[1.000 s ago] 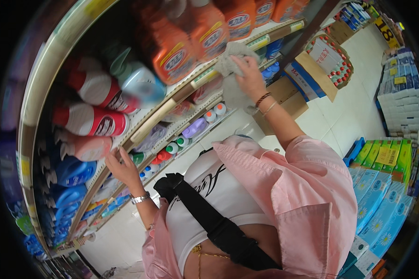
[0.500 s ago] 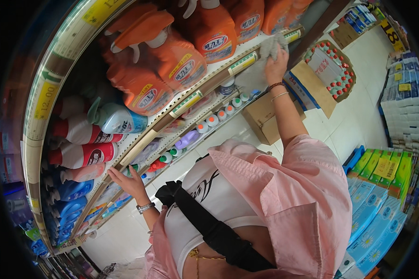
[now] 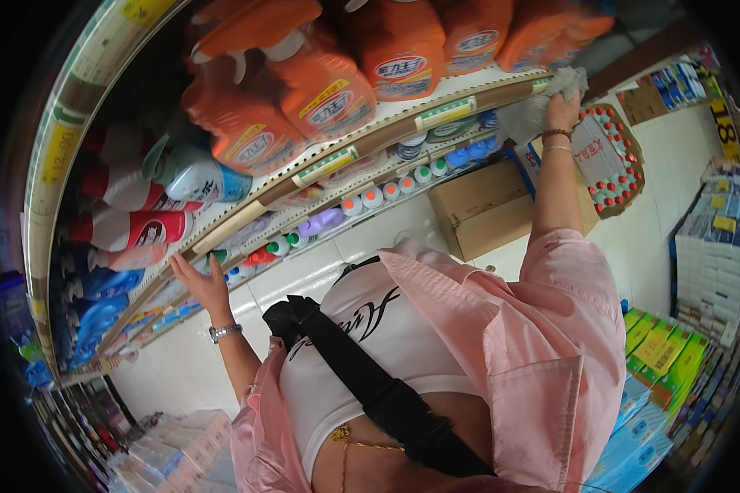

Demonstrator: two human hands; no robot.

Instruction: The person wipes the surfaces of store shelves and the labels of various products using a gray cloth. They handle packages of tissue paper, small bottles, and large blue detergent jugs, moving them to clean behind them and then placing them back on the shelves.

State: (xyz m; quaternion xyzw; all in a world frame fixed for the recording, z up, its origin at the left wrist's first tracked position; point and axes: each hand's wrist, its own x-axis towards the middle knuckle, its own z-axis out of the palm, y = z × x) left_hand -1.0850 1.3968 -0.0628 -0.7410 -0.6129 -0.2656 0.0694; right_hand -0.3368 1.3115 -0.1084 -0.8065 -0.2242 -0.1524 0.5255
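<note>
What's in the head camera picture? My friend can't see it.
A person's right hand holds a grey cloth at the right end of a shop shelf's front edge, while the left hand is by that edge, farther left. Orange spray bottles line the shelf; a cardboard box sits below.

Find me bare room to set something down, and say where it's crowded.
Bare floor tiles lie between the red-capped bottles and stacked white packs, and left of the cardboard box. Orange spray bottles crowd the upper shelf.
</note>
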